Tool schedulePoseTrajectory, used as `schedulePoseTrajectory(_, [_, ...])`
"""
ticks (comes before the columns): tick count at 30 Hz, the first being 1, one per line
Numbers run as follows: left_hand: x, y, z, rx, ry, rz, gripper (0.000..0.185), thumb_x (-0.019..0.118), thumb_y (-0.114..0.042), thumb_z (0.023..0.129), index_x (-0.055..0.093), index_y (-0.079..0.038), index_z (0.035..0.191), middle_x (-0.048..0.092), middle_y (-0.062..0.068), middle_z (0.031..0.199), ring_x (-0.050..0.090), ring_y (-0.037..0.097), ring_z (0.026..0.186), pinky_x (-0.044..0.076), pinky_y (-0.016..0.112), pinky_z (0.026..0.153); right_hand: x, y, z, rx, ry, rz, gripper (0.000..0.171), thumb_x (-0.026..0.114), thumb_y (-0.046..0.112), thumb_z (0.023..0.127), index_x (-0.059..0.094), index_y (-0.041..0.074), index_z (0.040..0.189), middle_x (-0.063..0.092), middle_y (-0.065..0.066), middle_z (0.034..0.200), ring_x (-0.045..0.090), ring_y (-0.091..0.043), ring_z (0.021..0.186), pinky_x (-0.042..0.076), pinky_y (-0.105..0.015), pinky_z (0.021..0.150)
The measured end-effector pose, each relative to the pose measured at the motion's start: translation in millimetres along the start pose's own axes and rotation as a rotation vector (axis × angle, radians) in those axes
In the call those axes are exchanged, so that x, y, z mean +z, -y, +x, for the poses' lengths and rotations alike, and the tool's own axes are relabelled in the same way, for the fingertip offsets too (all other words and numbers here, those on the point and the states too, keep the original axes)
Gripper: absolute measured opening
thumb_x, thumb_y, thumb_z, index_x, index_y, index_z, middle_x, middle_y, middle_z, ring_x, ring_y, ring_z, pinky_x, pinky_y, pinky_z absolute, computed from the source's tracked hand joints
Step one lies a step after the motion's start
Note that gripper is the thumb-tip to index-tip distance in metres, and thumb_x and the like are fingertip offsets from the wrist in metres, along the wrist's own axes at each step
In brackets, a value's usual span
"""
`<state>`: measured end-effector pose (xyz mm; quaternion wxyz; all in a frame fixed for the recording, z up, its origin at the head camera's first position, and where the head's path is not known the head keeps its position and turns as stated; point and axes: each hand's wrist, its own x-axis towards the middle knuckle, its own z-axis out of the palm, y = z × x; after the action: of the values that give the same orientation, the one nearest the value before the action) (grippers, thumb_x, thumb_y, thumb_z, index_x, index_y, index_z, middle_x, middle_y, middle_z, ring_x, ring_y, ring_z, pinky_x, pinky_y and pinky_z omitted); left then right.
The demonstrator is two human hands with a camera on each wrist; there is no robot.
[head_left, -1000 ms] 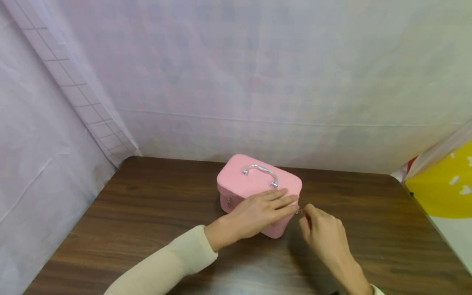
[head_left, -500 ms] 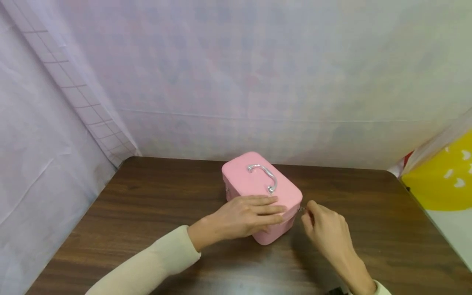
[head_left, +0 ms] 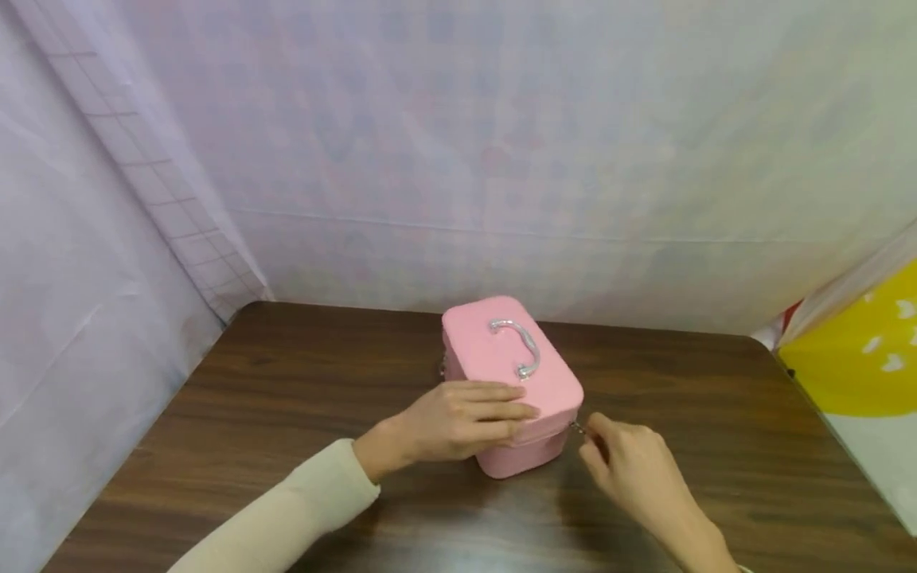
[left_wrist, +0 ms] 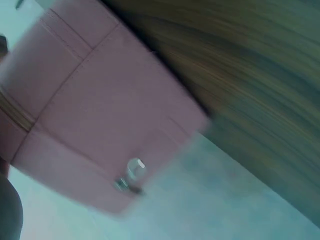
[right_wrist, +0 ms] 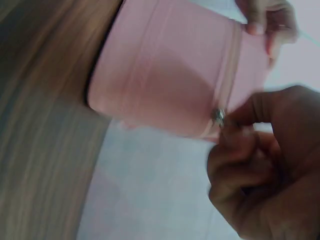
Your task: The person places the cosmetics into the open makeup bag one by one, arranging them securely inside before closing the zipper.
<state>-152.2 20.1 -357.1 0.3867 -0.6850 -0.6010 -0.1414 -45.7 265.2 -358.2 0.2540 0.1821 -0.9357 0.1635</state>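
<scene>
A pink zippered case (head_left: 512, 382) with a silver handle (head_left: 526, 346) on its lid stands on the table, lid down. My left hand (head_left: 451, 422) rests on the lid's near left edge, fingers fairly straight across the top. At the case's right corner my right hand (head_left: 637, 465) pinches a small metal zipper pull (right_wrist: 218, 116) between thumb and forefinger. The right wrist view shows the pull on the zipper track (right_wrist: 229, 75) just below the lid. A metal ring (left_wrist: 136, 169) hangs on the case's side in the left wrist view.
The brown wooden table (head_left: 286, 398) carries the case near its back edge. Behind it hangs a pale checked curtain (head_left: 458, 159), with a white sheet (head_left: 86, 318) at the left. Something yellow with white shapes (head_left: 852, 358) stands beyond the right edge.
The case has turned clockwise on the table. My left hand has slid left and back along the lid. My right hand keeps its pinch on the zipper pull and sits slightly lower.
</scene>
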Motion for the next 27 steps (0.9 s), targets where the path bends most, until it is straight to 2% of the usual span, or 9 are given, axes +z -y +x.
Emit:
schedulePoseTrajectory(3, [-13.5,5.5,-16.0,-0.005,-0.032,-0.064,0.012,0.061,-0.014,0.093,0.072,-0.009,0.096,0.064,0.005,0.122,0.057,0.023,0.117,0.042,0.034,0.100,3,16,-2,-0.067,0.025,0.071,0.030,0.065,-0.001,0.070,0.047,0.022,0.067,0.031,0.021,0.057,0.026,0.009,0.048,0.025,-0.013,0.039])
schedulePoseTrajectory(5, [-18.9,2.4,-20.4,-0.031,-0.082,-0.035,0.015,0.062,-0.017,0.094,0.071,-0.006,0.094,0.067,0.008,0.117,0.061,0.024,0.112,0.045,0.034,0.096,5,26,-4,-0.106,0.032,0.110,0.029,0.065,0.000,0.070,0.046,0.023,0.069,0.031,0.022,0.058,0.027,0.010,0.049,0.025,-0.011,0.039])
schedulePoseTrajectory(7, [-21.4,-6.3,-17.7,-0.075,-0.129,0.013,0.026,0.064,-0.028,0.093,0.070,-0.003,0.096,0.068,0.011,0.111,0.064,0.025,0.106,0.047,0.034,0.093,8,34,-6,-0.138,0.026,0.137,0.028,0.065,0.001,0.072,0.047,0.023,0.070,0.032,0.022,0.059,0.028,0.011,0.049,0.025,-0.009,0.039])
schedulePoseTrajectory(9, [-20.9,-17.8,-8.3,-0.126,-0.124,0.078,0.042,0.064,-0.040,0.090,0.068,0.000,0.104,0.068,0.012,0.110,0.064,0.025,0.105,0.047,0.034,0.094,10,39,-8,-0.153,0.012,0.154,0.027,0.065,0.002,0.073,0.049,0.022,0.071,0.032,0.023,0.060,0.028,0.012,0.049,0.024,-0.007,0.040])
schedulePoseTrajectory(11, [-18.2,-29.7,2.9,-0.177,-0.035,0.156,0.058,0.059,-0.052,0.088,0.064,-0.002,0.117,0.064,0.011,0.119,0.059,0.025,0.113,0.043,0.035,0.098,9,40,-9,-0.153,-0.003,0.165,0.027,0.066,0.001,0.074,0.049,0.022,0.071,0.033,0.023,0.060,0.028,0.012,0.049,0.024,-0.007,0.040])
schedulePoseTrajectory(14, [-8.9,-43.1,14.8,-0.235,0.179,0.264,0.075,0.053,-0.063,0.084,0.052,-0.008,0.136,0.050,0.008,0.140,0.042,0.027,0.131,0.032,0.042,0.107,7,40,-12,-0.138,-0.004,0.181,0.027,0.066,-0.001,0.073,0.050,0.021,0.072,0.033,0.023,0.060,0.027,0.013,0.048,0.025,-0.006,0.039])
schedulePoseTrajectory(17, [3.5,-50.8,18.0,-0.266,0.264,0.361,0.081,0.054,-0.067,0.079,0.047,-0.017,0.142,0.040,0.003,0.148,0.031,0.028,0.138,0.027,0.048,0.109,4,40,-14,-0.134,0.014,0.189,0.027,0.067,-0.002,0.073,0.052,0.021,0.073,0.034,0.024,0.060,0.027,0.014,0.048,0.026,-0.006,0.039])
schedulePoseTrajectory(22, [10.7,-56.2,18.2,-0.322,0.171,0.387,0.066,0.066,-0.053,0.078,0.056,-0.020,0.135,0.047,0.000,0.143,0.035,0.026,0.136,0.030,0.051,0.107,1,37,-14,-0.148,0.017,0.148,0.027,0.066,-0.001,0.072,0.051,0.021,0.071,0.033,0.024,0.059,0.027,0.013,0.048,0.025,-0.007,0.039])
schedulePoseTrajectory(27, [9.2,-57.1,17.5,-0.323,0.127,0.374,0.047,0.060,-0.041,0.087,0.061,-0.019,0.129,0.053,-0.001,0.138,0.040,0.025,0.133,0.033,0.051,0.105,-1,31,-14,-0.174,0.000,0.063,0.024,0.061,0.003,0.071,0.047,0.022,0.068,0.030,0.023,0.059,0.024,0.013,0.048,0.022,-0.008,0.039])
